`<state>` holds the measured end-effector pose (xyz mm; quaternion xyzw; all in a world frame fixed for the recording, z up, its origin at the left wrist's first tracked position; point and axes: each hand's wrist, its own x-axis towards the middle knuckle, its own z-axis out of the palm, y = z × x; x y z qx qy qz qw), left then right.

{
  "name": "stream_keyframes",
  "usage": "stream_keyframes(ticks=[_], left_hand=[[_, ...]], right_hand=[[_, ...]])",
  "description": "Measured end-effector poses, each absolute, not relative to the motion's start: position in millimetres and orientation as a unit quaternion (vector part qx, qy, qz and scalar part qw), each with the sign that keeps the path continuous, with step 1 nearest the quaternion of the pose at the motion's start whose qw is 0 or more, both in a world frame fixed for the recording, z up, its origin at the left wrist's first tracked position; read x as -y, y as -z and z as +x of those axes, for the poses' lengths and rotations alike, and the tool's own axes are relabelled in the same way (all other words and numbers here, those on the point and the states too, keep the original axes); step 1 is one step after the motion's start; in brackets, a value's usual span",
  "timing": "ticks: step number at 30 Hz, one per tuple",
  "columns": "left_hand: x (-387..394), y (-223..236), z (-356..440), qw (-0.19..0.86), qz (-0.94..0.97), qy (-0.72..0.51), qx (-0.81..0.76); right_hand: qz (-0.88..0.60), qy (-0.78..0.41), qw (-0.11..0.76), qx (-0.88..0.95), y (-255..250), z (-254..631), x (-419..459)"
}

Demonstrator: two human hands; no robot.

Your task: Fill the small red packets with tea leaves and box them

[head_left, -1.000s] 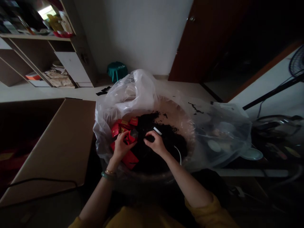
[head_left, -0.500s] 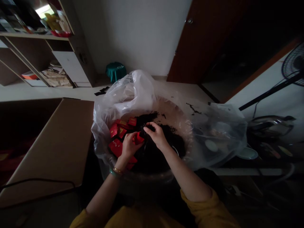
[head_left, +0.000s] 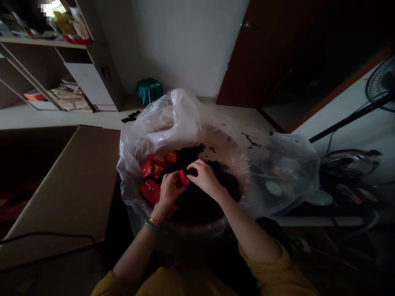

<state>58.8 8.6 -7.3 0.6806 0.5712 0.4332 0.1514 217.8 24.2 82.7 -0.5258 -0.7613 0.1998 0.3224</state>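
My left hand [head_left: 169,190] is closed around a small red packet [head_left: 182,178], held over a wide round basin [head_left: 226,135] lined with clear plastic. My right hand [head_left: 203,176] pinches a clump of dark, loose, leaf-like material [head_left: 191,172] at the packet's upper edge. More of this dark material [head_left: 200,205] is heaped in the basin below both hands. Several red packets [head_left: 151,191] lie along the basin's left side, left of my left hand. The inside of the held packet is mostly hidden by my fingers.
A large cardboard box [head_left: 77,172] with red things inside stands left of the basin. Clear plastic sheeting [head_left: 182,111] rises at the basin's back. To the right are a plastic bag [head_left: 277,172] and a fan [head_left: 382,86]. A green-covered bin [head_left: 149,91] stands by the wall.
My right hand has moved slightly down and closer to the red packet, bringing dark material to its edge. My left hand still holds the packet in nearly the same place.
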Motion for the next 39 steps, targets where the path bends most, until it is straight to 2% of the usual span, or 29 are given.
stream_keyframes(ticks=[4, 9, 15, 22, 29, 36, 39], left_hand=[[-6.6, 8.6, 60.5, 0.152, 0.691, -0.43, -0.561], [-6.0, 10.6, 57.5, 0.172, 0.681, -0.432, -0.566], [-5.0, 10.7, 62.5, 0.183, 0.686, -0.431, -0.557], [-5.7, 16.2, 60.6, 0.171, 0.673, -0.426, -0.58], [-4.9, 16.8, 63.3, 0.167, 0.699, -0.407, -0.564], [-3.8, 15.9, 60.4, 0.156, 0.679, -0.401, -0.595], [-3.0, 13.9, 58.7, 0.158, 0.664, -0.409, -0.606]], right_hand=[[-0.533, -0.19, 0.253, 0.785, -90.9, 220.0, -26.9], [-0.515, -0.223, 0.247, 0.79, -95.1, 224.4, -28.3], [-0.529, -0.176, 0.191, 0.808, -87.6, 210.8, -21.0], [-0.506, -0.187, 0.237, 0.808, -82.1, 207.9, -14.4], [-0.561, -0.132, 0.135, 0.806, -72.9, 193.0, -6.4], [-0.566, -0.154, 0.22, 0.779, -53.8, 185.6, -4.1], [-0.557, -0.119, 0.239, 0.786, -59.4, 190.9, 2.7]])
